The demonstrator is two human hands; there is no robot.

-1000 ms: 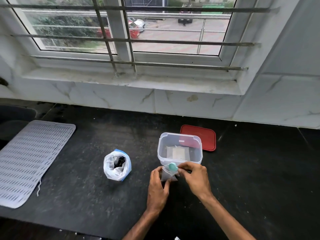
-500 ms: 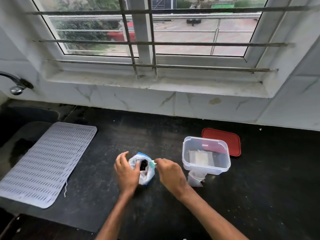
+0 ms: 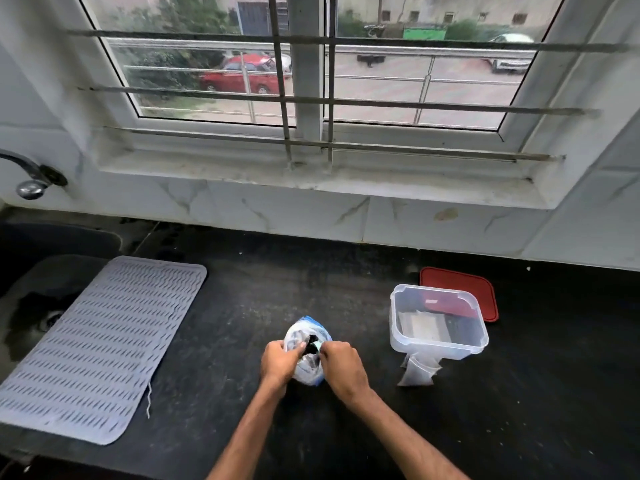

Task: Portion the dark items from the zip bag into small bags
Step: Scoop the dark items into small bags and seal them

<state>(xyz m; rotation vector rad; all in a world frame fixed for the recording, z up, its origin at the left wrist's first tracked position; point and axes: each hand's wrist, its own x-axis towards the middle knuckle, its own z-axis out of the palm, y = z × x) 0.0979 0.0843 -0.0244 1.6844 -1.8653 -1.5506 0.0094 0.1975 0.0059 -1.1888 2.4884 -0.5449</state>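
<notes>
The zip bag (image 3: 306, 367), clear with a blue edge, stands on the black counter with dark items (image 3: 313, 339) showing in its open mouth. My left hand (image 3: 278, 362) grips the bag's left rim. My right hand (image 3: 341, 363) holds a small teal scoop (image 3: 317, 347) at the bag's mouth. A small clear bag (image 3: 417, 372) lies on the counter in front of the clear plastic container (image 3: 438, 348), apart from both hands.
Several flat small bags lie inside the clear container. A red lid (image 3: 460, 284) lies behind it. A grey ribbed mat (image 3: 100, 344) covers the counter's left part beside the sink (image 3: 41, 306). A tap (image 3: 29, 174) juts from the left wall.
Both hands left the small bag by the container and moved left to the zip bag. My left hand took its rim; my right hand carried the scoop into its mouth.
</notes>
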